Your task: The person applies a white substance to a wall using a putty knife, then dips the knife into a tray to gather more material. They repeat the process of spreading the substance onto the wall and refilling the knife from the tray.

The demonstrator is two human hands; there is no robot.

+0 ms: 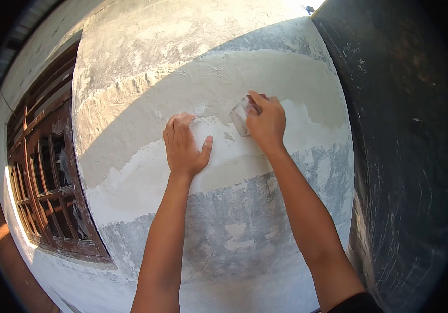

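Observation:
My right hand [267, 123] is closed around a putty knife [241, 115] with a dark red grip and a pale, smeared flat blade. The blade lies at the wall [224, 161], over the border between a beige coat and a band of fresh white putty [250, 143]. To its left, my left hand [184, 146] is open with its thumb held apart, its fingers bent at the wall surface. White smears show by its fingertips; whether they touch the wall is hard to tell.
A brown wooden window with bars [52, 177] is set in the wall at the left. On the right stands a dark, scratched panel [406, 156]. Bare grey plaster [234, 219] shows below the white band, and sunlight falls across the upper wall.

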